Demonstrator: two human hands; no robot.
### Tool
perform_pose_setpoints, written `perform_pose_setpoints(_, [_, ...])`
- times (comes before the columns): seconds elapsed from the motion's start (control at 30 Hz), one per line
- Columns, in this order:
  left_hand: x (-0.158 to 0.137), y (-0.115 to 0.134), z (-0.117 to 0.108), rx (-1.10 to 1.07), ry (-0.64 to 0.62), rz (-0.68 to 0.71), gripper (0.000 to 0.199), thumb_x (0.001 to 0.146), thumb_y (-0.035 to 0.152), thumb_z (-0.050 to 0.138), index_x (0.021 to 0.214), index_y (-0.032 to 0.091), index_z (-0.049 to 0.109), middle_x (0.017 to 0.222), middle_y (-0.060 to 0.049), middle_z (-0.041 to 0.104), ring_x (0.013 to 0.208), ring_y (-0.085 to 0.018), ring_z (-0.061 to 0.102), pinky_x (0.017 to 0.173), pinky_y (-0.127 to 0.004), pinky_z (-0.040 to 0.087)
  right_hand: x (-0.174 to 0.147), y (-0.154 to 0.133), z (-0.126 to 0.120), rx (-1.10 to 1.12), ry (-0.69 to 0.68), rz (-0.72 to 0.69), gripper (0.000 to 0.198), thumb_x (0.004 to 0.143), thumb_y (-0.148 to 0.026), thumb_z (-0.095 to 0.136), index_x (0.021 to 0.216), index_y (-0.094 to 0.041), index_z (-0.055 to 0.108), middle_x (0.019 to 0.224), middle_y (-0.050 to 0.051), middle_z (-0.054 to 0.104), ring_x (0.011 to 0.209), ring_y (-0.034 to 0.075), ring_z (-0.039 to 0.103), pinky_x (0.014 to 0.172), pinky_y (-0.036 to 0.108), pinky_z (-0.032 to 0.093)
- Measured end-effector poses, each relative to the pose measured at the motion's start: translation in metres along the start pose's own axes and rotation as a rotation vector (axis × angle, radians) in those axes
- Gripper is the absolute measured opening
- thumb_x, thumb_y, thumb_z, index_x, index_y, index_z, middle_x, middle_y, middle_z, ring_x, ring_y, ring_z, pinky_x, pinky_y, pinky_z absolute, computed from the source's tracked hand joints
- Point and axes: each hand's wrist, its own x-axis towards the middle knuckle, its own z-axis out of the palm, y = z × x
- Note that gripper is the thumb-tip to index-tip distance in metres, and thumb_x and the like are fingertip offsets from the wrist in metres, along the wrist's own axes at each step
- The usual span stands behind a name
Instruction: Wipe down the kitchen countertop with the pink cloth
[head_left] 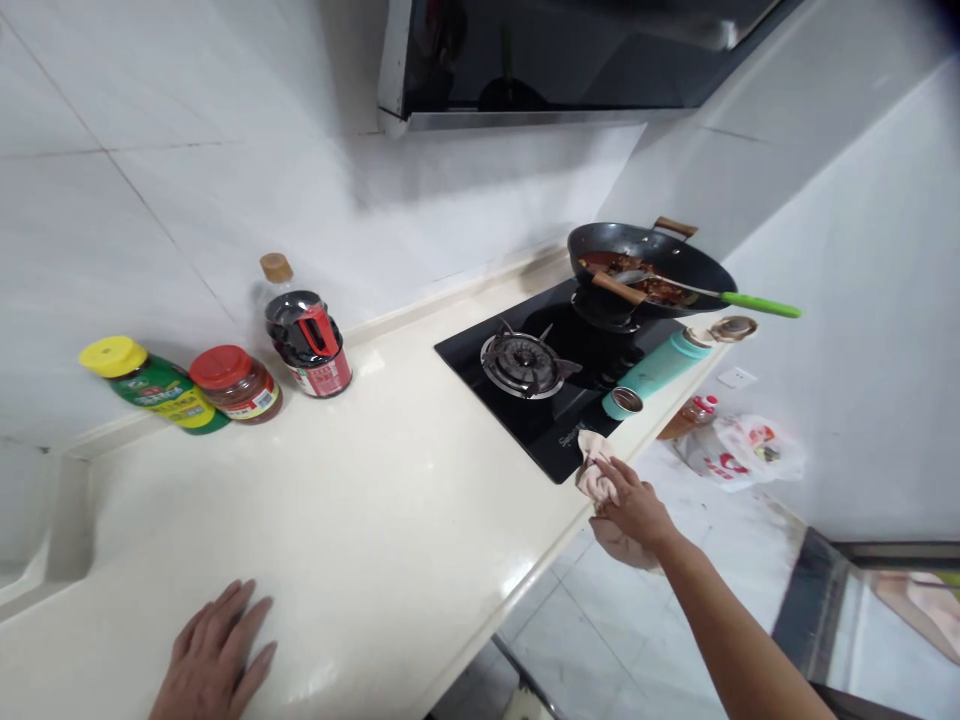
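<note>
My right hand (636, 508) presses a crumpled pale pink cloth (598, 468) onto the counter's front edge, by the near corner of the black gas hob (551, 425). Part of the cloth hangs below the edge. My left hand (214, 655) lies on the cream countertop (367, 560) at lower left, fingers stretched out and holding nothing. Just beyond the cloth, a turquoise tube-shaped container (660, 368) lies along the hob's front, with a round metallic end toward me. The bare burner (525, 362) is on the hob's left side.
On the right burner sits a wok (712, 275) of brown food, a green-handled utensil (761, 304) jutting past its rim. A dark sauce bottle (304, 335), red-lidded jar (236, 385) and yellow-capped green bottle (161, 388) line the wall. A range hood (555, 60) hangs above; a plastic bag (742, 450) is below.
</note>
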Motion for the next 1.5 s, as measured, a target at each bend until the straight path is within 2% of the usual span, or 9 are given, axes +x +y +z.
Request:
perform_pose_setpoints(0.17, [0.0, 0.003, -0.002, -0.018, 0.011, -0.018, 0.041, 0.09, 0.035, 0.055, 0.128, 0.021, 0.054, 0.133, -0.015, 0.059, 0.128, -0.032, 0.052, 0.102, -0.047, 0.041, -0.058, -0.05, 0.017, 0.021, 0.074, -0.045, 0.074, 0.08, -0.019, 0.059, 0.15, -0.026, 0.035, 0.152, 0.013, 0.036, 0.112, 0.028, 0.055, 0.084, 0.038, 0.048])
perform_pose_setpoints(0.4, [-0.005, 0.004, 0.002, -0.041, -0.032, -0.054, 0.04, 0.092, 0.042, 0.052, 0.124, 0.019, 0.059, 0.132, -0.015, 0.06, 0.13, -0.033, 0.049, 0.102, -0.049, 0.04, -0.197, -0.195, 0.043, 0.044, 0.111, -0.158, 0.072, 0.078, -0.019, 0.061, 0.147, -0.021, 0.04, 0.148, 0.017, 0.042, 0.117, 0.035, 0.052, 0.09, 0.045, 0.048])
perform_pose_setpoints(0.6, [-0.006, 0.009, 0.002, -0.091, -0.027, -0.102, 0.039, 0.093, 0.042, 0.052, 0.122, 0.018, 0.062, 0.134, -0.017, 0.058, 0.131, -0.034, 0.047, 0.104, -0.051, 0.038, -0.316, -0.313, 0.077, 0.117, -0.058, -0.296, 0.08, 0.071, -0.02, 0.067, 0.147, -0.023, 0.044, 0.151, 0.016, 0.042, 0.12, 0.04, 0.05, 0.096, 0.052, 0.043])
perform_pose_setpoints(0.77, [-0.015, 0.011, -0.001, -0.147, -0.024, -0.11, 0.039, 0.095, 0.041, 0.049, 0.125, 0.018, 0.061, 0.138, -0.016, 0.057, 0.133, -0.033, 0.047, 0.105, -0.05, 0.037, -0.376, -0.357, 0.098, 0.223, -0.183, -0.522, 0.083, 0.07, -0.034, 0.071, 0.148, -0.029, 0.042, 0.153, 0.013, 0.042, 0.123, 0.042, 0.048, 0.099, 0.055, 0.039])
perform_pose_setpoints(0.93, [-0.091, -0.008, -0.021, -0.125, -0.032, -0.147, 0.039, 0.096, 0.042, 0.047, 0.129, 0.024, 0.059, 0.141, -0.013, 0.055, 0.135, -0.032, 0.045, 0.104, -0.049, 0.036, -0.347, -0.318, 0.073, 0.152, -0.097, -0.495, 0.074, 0.07, -0.025, 0.066, 0.142, -0.035, 0.049, 0.149, 0.006, 0.046, 0.115, 0.034, 0.051, 0.093, 0.047, 0.043])
perform_pose_setpoints(1.07, [-0.18, -0.026, -0.055, -0.056, -0.041, -0.33, 0.039, 0.097, 0.04, 0.043, 0.13, 0.024, 0.058, 0.141, -0.015, 0.053, 0.134, -0.034, 0.045, 0.103, -0.05, 0.036, -0.267, -0.232, 0.043, 0.018, 0.06, -0.23, 0.064, 0.078, -0.021, 0.06, 0.141, -0.031, 0.051, 0.147, 0.007, 0.047, 0.111, 0.029, 0.053, 0.085, 0.039, 0.046])
perform_pose_setpoints(1.17, [-0.224, -0.026, -0.074, -0.006, -0.055, -0.444, 0.043, 0.097, 0.038, 0.04, 0.137, 0.026, 0.051, 0.144, -0.016, 0.05, 0.136, -0.036, 0.044, 0.104, -0.053, 0.034, -0.2, -0.167, 0.024, -0.071, 0.052, -0.126, 0.06, 0.084, -0.027, 0.057, 0.143, -0.031, 0.048, 0.147, 0.007, 0.046, 0.111, 0.028, 0.053, 0.081, 0.039, 0.047])
perform_pose_setpoints(1.33, [-0.237, -0.016, -0.081, 0.025, -0.082, -0.496, 0.054, 0.096, 0.037, 0.04, 0.149, 0.03, 0.035, 0.148, -0.016, 0.047, 0.139, -0.036, 0.04, 0.109, -0.056, 0.03, -0.125, -0.113, 0.011, -0.158, 0.039, -0.039, 0.06, 0.088, -0.028, 0.048, 0.147, -0.034, 0.039, 0.149, 0.006, 0.043, 0.109, 0.029, 0.053, 0.078, 0.042, 0.047])
perform_pose_setpoints(1.5, [-0.231, -0.015, -0.083, 0.033, -0.107, -0.514, 0.058, 0.096, 0.036, 0.043, 0.151, 0.033, 0.03, 0.146, -0.015, 0.048, 0.138, -0.035, 0.041, 0.107, -0.056, 0.032, -0.135, -0.119, 0.027, -0.118, 0.083, -0.092, 0.057, 0.087, -0.034, 0.053, 0.142, -0.027, 0.044, 0.144, 0.011, 0.046, 0.107, 0.03, 0.053, 0.078, 0.042, 0.048])
